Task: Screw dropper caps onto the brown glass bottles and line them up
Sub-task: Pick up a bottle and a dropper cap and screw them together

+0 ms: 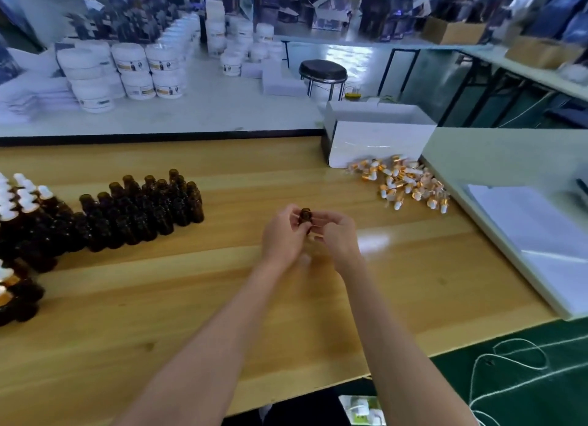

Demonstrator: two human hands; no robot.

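Observation:
My left hand (pixel 284 235) grips a small brown glass bottle (pixel 306 216) above the middle of the wooden table (pixel 191 298); the bottle's open neck shows, with no cap on it. My right hand (pixel 337 235) is curled close against the bottle's right side and seems to pinch a small gold-edged piece, mostly hidden by its fingers. Rows of uncapped brown bottles (pixel 143 212) stand at the left. Capped bottles with white dropper tops (pixel 22 200) stand at the far left. A heap of loose dropper caps (pixel 407 184), white and gold, lies at the right.
A white open box (pixel 378 139) stands behind the cap heap. A white board (pixel 541 235) overlaps the table's right end. Stacked white jars (pixel 127 69) fill the bench behind, and a black stool (pixel 323 72) stands past it. White cord (pixel 509 362) lies on the green floor.

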